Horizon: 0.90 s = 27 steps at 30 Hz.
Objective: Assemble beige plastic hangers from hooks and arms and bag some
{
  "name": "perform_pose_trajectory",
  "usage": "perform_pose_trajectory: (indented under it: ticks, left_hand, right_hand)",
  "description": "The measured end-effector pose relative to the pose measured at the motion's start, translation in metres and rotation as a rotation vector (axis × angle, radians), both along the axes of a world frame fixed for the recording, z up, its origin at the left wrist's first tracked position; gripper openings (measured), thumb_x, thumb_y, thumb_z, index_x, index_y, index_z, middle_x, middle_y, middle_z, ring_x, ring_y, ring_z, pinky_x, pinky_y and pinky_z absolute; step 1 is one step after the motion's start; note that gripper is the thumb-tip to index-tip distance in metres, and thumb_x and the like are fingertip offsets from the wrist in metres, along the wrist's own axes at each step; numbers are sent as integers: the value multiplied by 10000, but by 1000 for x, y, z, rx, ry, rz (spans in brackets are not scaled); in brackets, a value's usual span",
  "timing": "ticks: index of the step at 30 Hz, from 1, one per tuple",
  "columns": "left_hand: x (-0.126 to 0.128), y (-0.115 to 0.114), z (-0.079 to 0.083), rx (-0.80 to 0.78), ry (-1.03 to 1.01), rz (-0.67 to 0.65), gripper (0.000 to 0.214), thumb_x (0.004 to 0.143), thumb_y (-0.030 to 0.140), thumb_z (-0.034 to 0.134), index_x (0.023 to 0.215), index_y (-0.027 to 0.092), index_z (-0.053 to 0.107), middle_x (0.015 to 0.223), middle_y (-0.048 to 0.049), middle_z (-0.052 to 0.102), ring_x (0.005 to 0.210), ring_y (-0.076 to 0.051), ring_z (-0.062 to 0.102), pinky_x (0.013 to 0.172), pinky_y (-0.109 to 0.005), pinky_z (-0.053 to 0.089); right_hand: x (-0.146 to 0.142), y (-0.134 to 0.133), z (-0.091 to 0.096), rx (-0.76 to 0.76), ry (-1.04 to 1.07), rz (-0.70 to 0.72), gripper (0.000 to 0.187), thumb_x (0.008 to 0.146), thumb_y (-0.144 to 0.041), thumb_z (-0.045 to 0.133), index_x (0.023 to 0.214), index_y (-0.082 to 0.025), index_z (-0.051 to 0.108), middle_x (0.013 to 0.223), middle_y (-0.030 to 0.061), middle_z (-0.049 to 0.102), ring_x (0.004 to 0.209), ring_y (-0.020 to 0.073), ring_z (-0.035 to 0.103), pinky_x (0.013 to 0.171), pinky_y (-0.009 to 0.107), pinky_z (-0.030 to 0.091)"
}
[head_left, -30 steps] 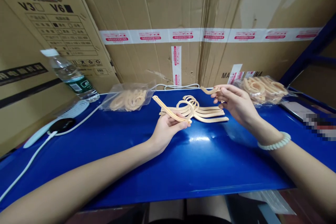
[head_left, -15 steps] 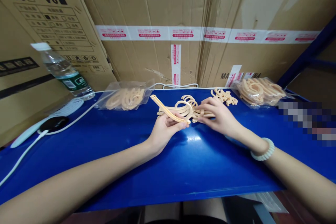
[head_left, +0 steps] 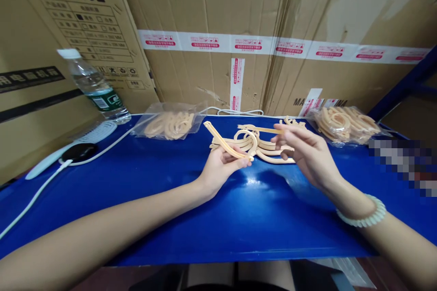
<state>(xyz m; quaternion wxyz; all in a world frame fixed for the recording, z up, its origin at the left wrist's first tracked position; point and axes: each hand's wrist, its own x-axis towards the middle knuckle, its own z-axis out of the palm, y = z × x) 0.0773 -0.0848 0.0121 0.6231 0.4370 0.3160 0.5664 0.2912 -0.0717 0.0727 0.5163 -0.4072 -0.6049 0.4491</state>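
My left hand (head_left: 221,168) is closed around a curved beige plastic piece (head_left: 215,132), whose straight arm points up and left. The loop near its other end overlaps loose pieces behind, so I cannot tell exactly where it ends. Between the thumb and fingers of my right hand (head_left: 312,157) is a second piece, a slim beige plastic strip (head_left: 261,130) held nearly level and pointing left. Behind and between both hands, several curved beige pieces (head_left: 273,159) lie on the blue tabletop (head_left: 211,232). My right hand hides part of them.
Clear bags of beige pieces stand at the back left (head_left: 170,122) and back right (head_left: 344,122). Small beige parts (head_left: 293,122) lie behind my right hand. A water bottle (head_left: 99,88), black disc (head_left: 80,151), white cable (head_left: 37,188) and cardboard boxes (head_left: 205,72) are around.
My right hand has moved right from the loose pieces and lifted, with a slim beige strip now in its fingers. My left hand keeps its curved piece. The view has shifted slightly.
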Motion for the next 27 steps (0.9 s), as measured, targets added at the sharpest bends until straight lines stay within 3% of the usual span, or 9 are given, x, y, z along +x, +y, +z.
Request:
perform_pose_trajectory:
  ticks: [4,9,13,17,20,27]
  left_hand:
    - [-1,0,-1,0,8,-1,389,633,200,890,887,153,599,792,-31,750,765,-175,727,805,-309,554]
    - [-1,0,-2,19,53,-20,373,660,216,885,898,157,604,818,-30,744,786,-178,726,813,-304,553]
    - [-1,0,-2,29,53,-25,383,671,213,888,888,170,576,828,-8,729,801,-161,719,825,-285,555]
    - [-1,-1,-1,55,68,-44,384,693,219,879,874,175,543,846,-15,733,797,-156,716,812,-280,562]
    - [-1,-3,0,90,129,-46,369,700,224,869,853,179,536,863,-30,738,811,-177,723,813,-301,572]
    - [2,-10,4,98,247,-14,362,675,176,851,836,191,527,786,-14,728,801,-202,727,798,-321,577]
  right_hand:
    - [-4,2,-7,-273,223,80,334,816,-444,752,1030,-191,711,878,73,731,745,167,662,587,275,511]
    - [-9,2,-19,-392,351,117,438,695,-228,864,1064,-249,629,869,8,751,772,148,696,687,277,566]
    - [-13,-1,-24,-391,237,262,336,710,-299,870,981,-211,692,944,32,754,877,145,704,740,246,575]
    - [-17,-3,-30,-254,115,276,265,694,-292,877,889,-182,736,879,28,732,762,114,669,602,188,536]
    - [-18,-3,-32,-197,95,272,263,680,-288,883,862,-178,727,785,16,719,676,120,658,564,217,539]
    - [-17,-4,-25,-169,-15,328,280,657,-282,891,844,-167,717,777,38,756,663,156,702,622,285,591]
